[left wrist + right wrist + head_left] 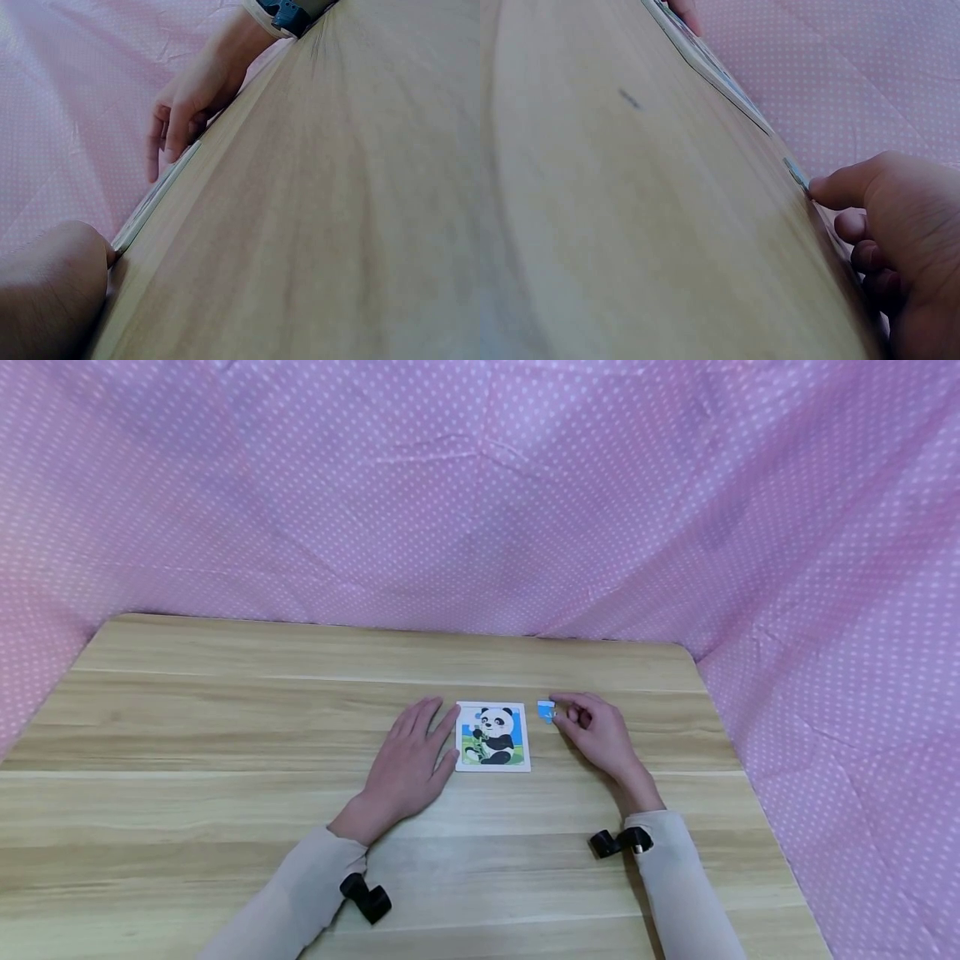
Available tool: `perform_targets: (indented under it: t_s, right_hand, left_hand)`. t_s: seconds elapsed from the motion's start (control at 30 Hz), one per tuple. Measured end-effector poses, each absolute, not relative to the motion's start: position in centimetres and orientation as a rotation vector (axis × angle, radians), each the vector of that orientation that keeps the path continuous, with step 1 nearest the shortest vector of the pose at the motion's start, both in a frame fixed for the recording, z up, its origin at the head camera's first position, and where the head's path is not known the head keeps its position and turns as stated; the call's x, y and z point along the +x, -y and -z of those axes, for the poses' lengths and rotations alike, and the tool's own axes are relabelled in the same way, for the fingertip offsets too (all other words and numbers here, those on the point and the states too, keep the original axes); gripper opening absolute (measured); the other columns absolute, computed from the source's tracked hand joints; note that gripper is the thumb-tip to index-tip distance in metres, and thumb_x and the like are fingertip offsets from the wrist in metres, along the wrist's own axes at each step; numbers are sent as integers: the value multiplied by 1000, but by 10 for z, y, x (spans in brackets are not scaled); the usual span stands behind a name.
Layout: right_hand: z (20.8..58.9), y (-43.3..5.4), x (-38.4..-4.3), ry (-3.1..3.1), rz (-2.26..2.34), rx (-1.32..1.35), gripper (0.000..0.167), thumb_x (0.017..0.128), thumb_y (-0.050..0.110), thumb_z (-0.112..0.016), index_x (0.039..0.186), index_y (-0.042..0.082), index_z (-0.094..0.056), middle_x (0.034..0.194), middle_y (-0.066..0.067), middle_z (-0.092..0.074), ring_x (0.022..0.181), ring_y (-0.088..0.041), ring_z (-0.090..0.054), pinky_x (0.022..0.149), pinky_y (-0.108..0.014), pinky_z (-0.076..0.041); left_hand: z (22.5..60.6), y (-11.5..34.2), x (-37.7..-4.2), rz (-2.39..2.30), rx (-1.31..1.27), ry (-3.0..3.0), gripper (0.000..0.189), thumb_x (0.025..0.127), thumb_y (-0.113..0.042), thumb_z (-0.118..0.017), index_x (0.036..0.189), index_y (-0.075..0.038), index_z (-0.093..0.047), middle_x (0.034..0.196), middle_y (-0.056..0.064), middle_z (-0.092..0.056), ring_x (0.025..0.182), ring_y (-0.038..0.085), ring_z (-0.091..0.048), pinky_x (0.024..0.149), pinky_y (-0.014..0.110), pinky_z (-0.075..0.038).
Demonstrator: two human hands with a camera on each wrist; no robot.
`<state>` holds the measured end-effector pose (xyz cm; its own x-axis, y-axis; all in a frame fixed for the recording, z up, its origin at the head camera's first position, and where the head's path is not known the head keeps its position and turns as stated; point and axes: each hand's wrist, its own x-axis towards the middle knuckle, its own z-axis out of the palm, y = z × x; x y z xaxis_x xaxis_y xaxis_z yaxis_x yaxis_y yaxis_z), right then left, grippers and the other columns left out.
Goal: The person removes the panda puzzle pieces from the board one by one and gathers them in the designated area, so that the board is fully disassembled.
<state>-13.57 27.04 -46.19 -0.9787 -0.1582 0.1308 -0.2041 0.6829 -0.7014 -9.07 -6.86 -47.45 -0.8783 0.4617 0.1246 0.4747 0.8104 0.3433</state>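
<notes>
A panda jigsaw puzzle (493,747) in a white frame lies flat on the wooden table, with a pale patch at the picture's upper left. My left hand (408,764) rests at its left side, fingers spread, the index fingertip and thumb touching the frame's left edge. To the right of the frame, apart from it, is a small blue puzzle piece (546,710) with a white edge. My right hand (600,735) pinches this piece at its right side between thumb and index finger, the other fingers curled in. In the right wrist view the piece (796,174) appears low against the tabletop.
The light wooden table (187,827) spreads around both hands. Pink polka-dot cloth (480,502) hangs behind it and along the sides. Black wrist cameras (366,897) sit on both sleeves.
</notes>
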Motion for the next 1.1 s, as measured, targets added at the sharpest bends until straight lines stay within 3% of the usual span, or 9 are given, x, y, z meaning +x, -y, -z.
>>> perform_targets:
  t_s: [1.1]
  right_hand:
    - [451,-266,-135,2778,-1311,274,34,105,6,-77,139,5,-76,93,-8,-66,78,-19,-54,65,-21,-44]
  left_hand:
    - [473,69,-91,596,-748,2981,69,115,-41,-44,175,-9,-33,178,22,-31,168,40,-22,140,52,-14]
